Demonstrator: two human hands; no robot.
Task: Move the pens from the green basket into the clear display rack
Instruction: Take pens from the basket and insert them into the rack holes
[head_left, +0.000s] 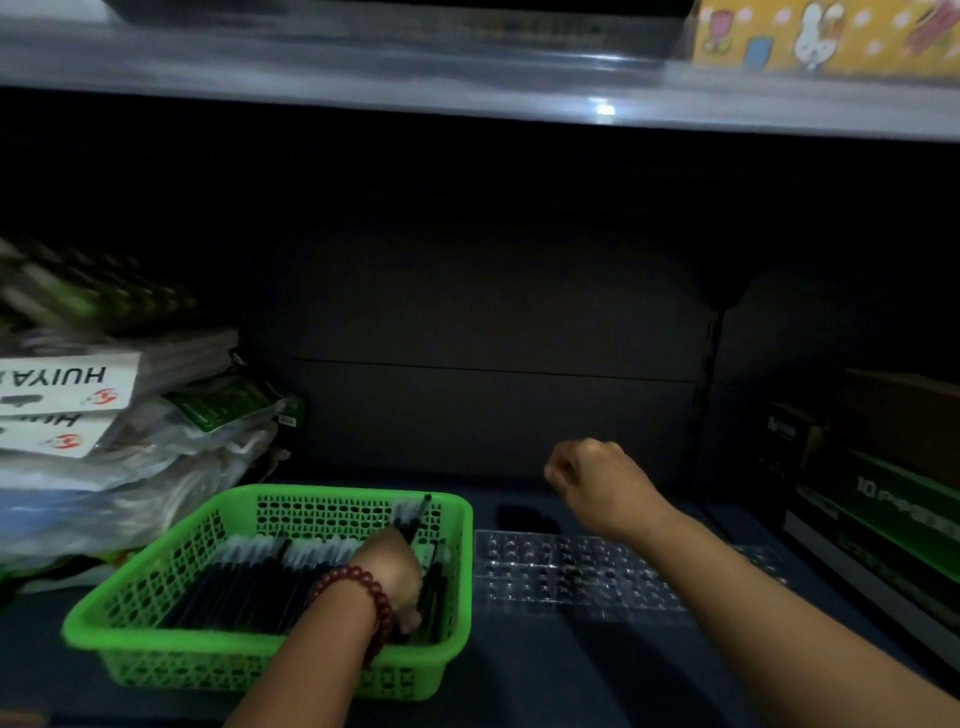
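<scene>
Shelf (519, 675) holds "HUIYA" packets (67, 384); left hand (389, 571) grips pens (420, 517).

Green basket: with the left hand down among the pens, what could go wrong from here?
The left hand grips a bunch of pens in the green basket, one jutting upward; some may slip on the lift. The clear display rack is faint in this dim light, so pens may miss its holes. The right hand is curled above the rack, not steadying it; it might slide.
</scene>
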